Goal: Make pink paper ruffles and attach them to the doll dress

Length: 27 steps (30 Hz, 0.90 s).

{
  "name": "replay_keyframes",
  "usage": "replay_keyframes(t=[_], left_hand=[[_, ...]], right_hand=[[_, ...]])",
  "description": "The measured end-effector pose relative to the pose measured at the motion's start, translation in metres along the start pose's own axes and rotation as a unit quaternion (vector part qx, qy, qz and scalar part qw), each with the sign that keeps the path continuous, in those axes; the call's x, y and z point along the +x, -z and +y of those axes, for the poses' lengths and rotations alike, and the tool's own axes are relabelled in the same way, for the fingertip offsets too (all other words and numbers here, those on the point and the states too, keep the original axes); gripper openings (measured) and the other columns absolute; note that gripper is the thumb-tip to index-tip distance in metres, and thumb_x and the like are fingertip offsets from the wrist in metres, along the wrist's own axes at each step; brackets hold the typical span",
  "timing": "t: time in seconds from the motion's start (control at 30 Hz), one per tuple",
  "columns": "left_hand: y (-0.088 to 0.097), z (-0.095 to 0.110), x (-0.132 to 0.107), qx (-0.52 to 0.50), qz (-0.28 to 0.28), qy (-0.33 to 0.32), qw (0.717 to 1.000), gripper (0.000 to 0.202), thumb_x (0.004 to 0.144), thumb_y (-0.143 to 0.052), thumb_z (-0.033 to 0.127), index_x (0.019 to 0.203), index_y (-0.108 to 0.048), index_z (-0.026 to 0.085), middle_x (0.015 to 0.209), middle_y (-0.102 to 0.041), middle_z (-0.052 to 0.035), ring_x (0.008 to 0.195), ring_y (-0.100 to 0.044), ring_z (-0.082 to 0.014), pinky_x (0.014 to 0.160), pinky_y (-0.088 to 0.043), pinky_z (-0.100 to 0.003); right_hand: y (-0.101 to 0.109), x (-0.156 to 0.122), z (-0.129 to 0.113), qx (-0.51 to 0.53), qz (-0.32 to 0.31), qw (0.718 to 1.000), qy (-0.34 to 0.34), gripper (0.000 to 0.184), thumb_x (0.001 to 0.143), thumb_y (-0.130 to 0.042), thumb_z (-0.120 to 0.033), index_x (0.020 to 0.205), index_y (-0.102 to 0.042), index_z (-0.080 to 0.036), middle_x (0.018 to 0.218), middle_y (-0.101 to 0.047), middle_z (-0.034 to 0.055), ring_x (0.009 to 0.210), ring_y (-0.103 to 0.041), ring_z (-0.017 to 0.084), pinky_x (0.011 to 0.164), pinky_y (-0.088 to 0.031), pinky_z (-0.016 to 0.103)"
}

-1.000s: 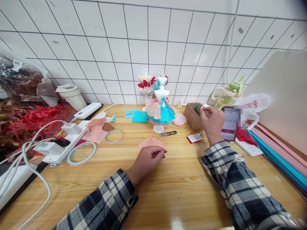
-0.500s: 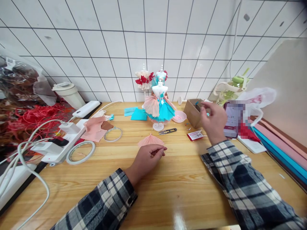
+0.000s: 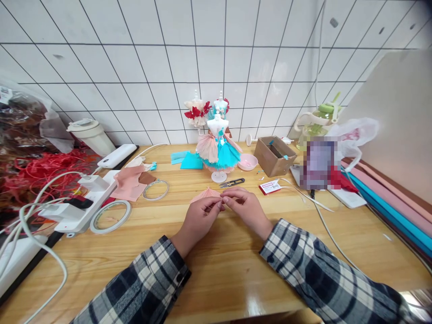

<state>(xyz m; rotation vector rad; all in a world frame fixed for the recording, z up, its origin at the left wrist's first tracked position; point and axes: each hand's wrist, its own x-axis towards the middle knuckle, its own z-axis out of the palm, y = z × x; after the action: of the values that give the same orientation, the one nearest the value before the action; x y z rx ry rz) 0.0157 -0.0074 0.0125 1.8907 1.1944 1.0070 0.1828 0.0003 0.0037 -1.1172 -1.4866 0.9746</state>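
Note:
My left hand (image 3: 200,219) and my right hand (image 3: 248,209) meet low over the table, thumbs and forefingers pinched and the fingertips close together or touching. Anything between them is too small or hidden to make out. Just behind my left fingers lies a pleated pink crepe-paper fan (image 3: 205,194), its lower part covered by the hand. Beyond it, a pair of black-bladed thread snips (image 3: 232,182) rests on the wood. A small white dress form (image 3: 218,130) wears a pink and turquoise crepe-paper skirt (image 3: 227,155).
Two more dressed forms, one with red flowers (image 3: 195,112), stand behind. To the right are a pink bowl (image 3: 247,163), cardboard box (image 3: 275,157), red-and-white packet (image 3: 270,187) and phone (image 3: 320,163). Leftward lie turquoise paper (image 3: 191,160), pink paper (image 3: 130,184), tape rolls (image 3: 111,217) and a power strip (image 3: 76,211).
My right hand has come from beside the cardboard box down and left to meet my left hand. My left hand has barely moved. The view has shifted slightly to the right.

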Motion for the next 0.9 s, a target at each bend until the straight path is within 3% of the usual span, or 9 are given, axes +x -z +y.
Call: replay_keyframes(t=[0.17,0.27,0.37,0.43,0.53,0.67,0.9], left_hand=[[-0.001,-0.002,0.0,0.02,0.002,0.0,1.0,0.021,0.087,-0.055,0.028,0.088,-0.073,0.018,0.08,-0.074,-0.0024,0.073,-0.066,-0.0145,0.066,-0.051,-0.021],[-0.001,-0.003,0.001,0.03,-0.003,0.002,1.0,0.021,0.087,-0.055,0.029,0.084,-0.073,0.018,0.08,-0.075,-0.0021,0.072,-0.066,-0.015,0.065,-0.05,-0.022],[-0.001,-0.004,0.001,0.03,-0.003,0.007,1.0,0.022,0.087,-0.055,0.03,0.082,-0.073,0.019,0.08,-0.075,-0.002,0.073,-0.067,-0.0153,0.066,-0.051,-0.023],[-0.001,-0.005,0.001,0.025,0.0,0.007,1.0,0.021,0.088,-0.055,0.03,0.088,-0.074,0.019,0.083,-0.076,-0.0023,0.075,-0.068,-0.0154,0.068,-0.051,-0.023],[0.0,-0.006,0.001,0.036,-0.001,-0.015,0.999,0.022,0.089,-0.054,0.028,0.097,-0.073,0.019,0.091,-0.076,-0.003,0.082,-0.069,-0.0156,0.074,-0.051,-0.024],[0.002,-0.006,0.001,0.07,-0.017,-0.063,0.995,0.024,0.092,-0.051,0.026,0.101,-0.073,0.02,0.098,-0.075,-0.0034,0.09,-0.067,-0.0165,0.082,-0.049,-0.027],[0.002,-0.007,0.001,0.087,-0.024,-0.096,0.991,0.022,0.093,-0.051,0.025,0.096,-0.073,0.021,0.091,-0.075,-0.0026,0.081,-0.066,-0.0154,0.076,-0.049,-0.027]], right_hand=[[-0.004,0.0,0.005,0.099,-0.01,0.991,-0.084,0.022,0.071,-0.073,-0.038,0.083,-0.073,-0.018,0.09,-0.073,0.0064,0.084,-0.067,0.02,0.079,-0.054,0.034],[-0.004,0.0,0.004,0.089,0.001,0.994,-0.055,0.02,0.072,-0.072,-0.038,0.079,-0.071,-0.019,0.091,-0.071,0.0064,0.081,-0.066,0.019,0.076,-0.054,0.033],[-0.001,0.0,0.001,0.034,0.017,0.999,0.002,0.014,0.076,-0.068,-0.034,0.077,-0.071,-0.019,0.095,-0.07,0.007,0.091,-0.065,0.02,0.085,-0.052,0.034],[0.002,0.001,0.0,0.023,0.026,0.999,0.005,0.015,0.078,-0.066,-0.033,0.082,-0.071,-0.02,0.099,-0.07,0.0073,0.096,-0.064,0.021,0.087,-0.05,0.035],[0.005,0.004,0.002,0.033,0.011,0.999,-0.029,0.024,0.081,-0.062,-0.039,0.094,-0.073,-0.021,0.107,-0.07,0.0077,0.101,-0.063,0.022,0.089,-0.049,0.037],[0.006,0.006,0.006,0.055,-0.048,0.995,-0.068,0.028,0.076,-0.069,-0.046,0.083,-0.075,-0.019,0.106,-0.07,0.0089,0.103,-0.062,0.024,0.095,-0.046,0.04],[0.009,0.006,0.005,0.163,-0.09,0.97,-0.157,0.034,0.065,-0.079,-0.047,0.082,-0.073,-0.018,0.1,-0.071,0.0057,0.094,-0.063,0.02,0.094,-0.044,0.037]])
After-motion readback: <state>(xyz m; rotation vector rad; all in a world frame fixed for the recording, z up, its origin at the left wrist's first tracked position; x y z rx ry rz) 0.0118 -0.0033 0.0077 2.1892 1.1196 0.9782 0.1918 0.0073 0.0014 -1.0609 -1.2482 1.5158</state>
